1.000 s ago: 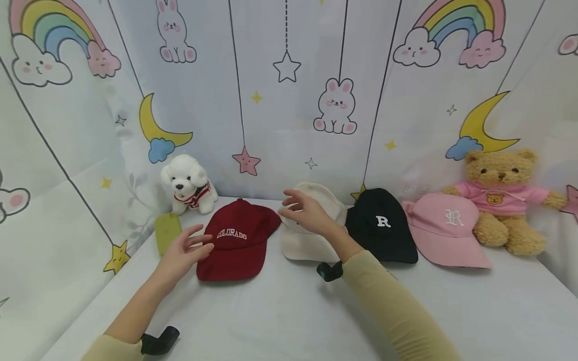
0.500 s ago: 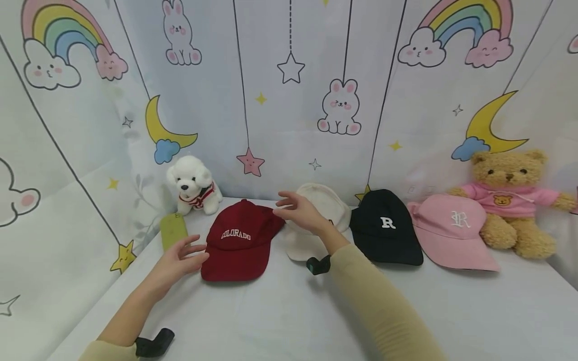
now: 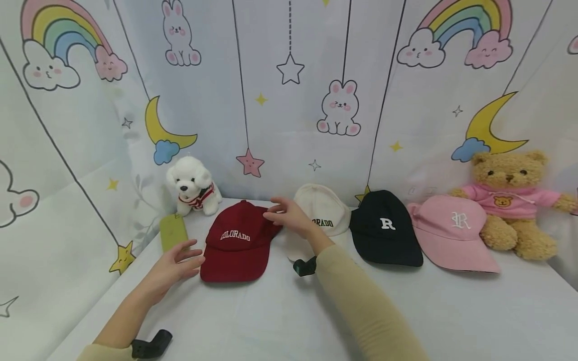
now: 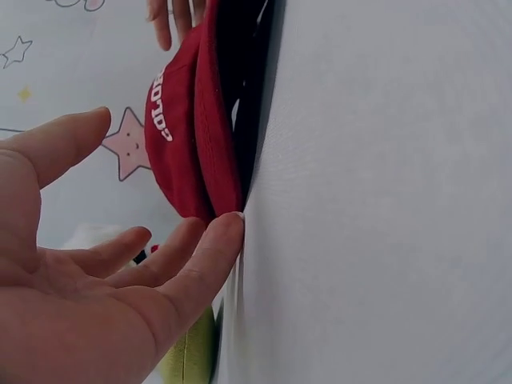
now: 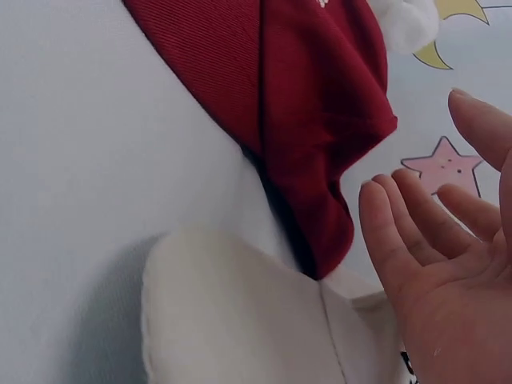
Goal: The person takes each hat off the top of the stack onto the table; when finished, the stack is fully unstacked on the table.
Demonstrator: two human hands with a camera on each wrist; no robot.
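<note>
A dark red cap point(image 3: 239, 240) lettered COLORADO lies on the white table between my two hands. At its left edge is my left hand point(image 3: 173, 268), fingers loosely spread; in the left wrist view the fingertips point(image 4: 228, 232) come close to the brim, and whether they touch it I cannot tell. My right hand point(image 3: 293, 218) hovers by the red cap's right side, in front of a cream cap point(image 3: 322, 200) that it partly covers. Its fingers are apart and hold nothing; the right wrist view has a gap between the fingertips point(image 5: 372, 192) and the red cloth.
To the right lie a black cap point(image 3: 384, 235) with a white R and a pink cap point(image 3: 451, 230). A teddy bear point(image 3: 508, 200) in pink sits behind at far right. A white toy dog point(image 3: 191, 183) and a yellow-green object point(image 3: 173, 233) stand at back left, before a patterned curtain point(image 3: 289, 125).
My right hand has moved left from over the cream cap to the red cap's right side. The left hand has shifted slightly down and left. The caps lie as before.
</note>
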